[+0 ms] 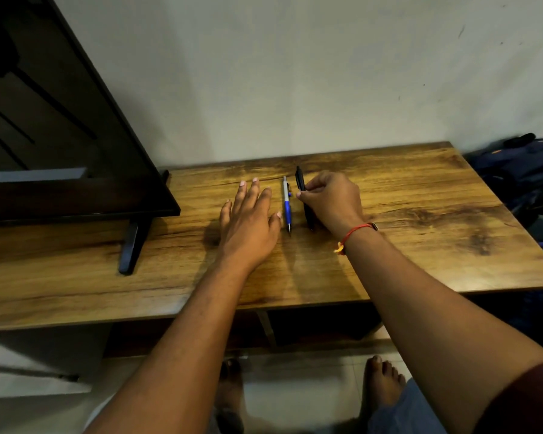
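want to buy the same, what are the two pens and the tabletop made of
The blue and silver pen: looks plastic, glossy blue barrel, silvery top maybe metal. The black pen, pinched by the right hand: likely matte plastic, no shine. The tabletop: wood grain with knots, slight sheen; possibly laminate.

You see it all through one wide-angle camera on your head, facing forward and steeply down across the wooden table [405, 245] to the wall [295, 73]. It sits close (your left hand [248, 223] and right hand [329, 202] land mid-frame on outstretched arms), and the floor [295, 393] with your bare feet [384, 383] fills the bottom edge.
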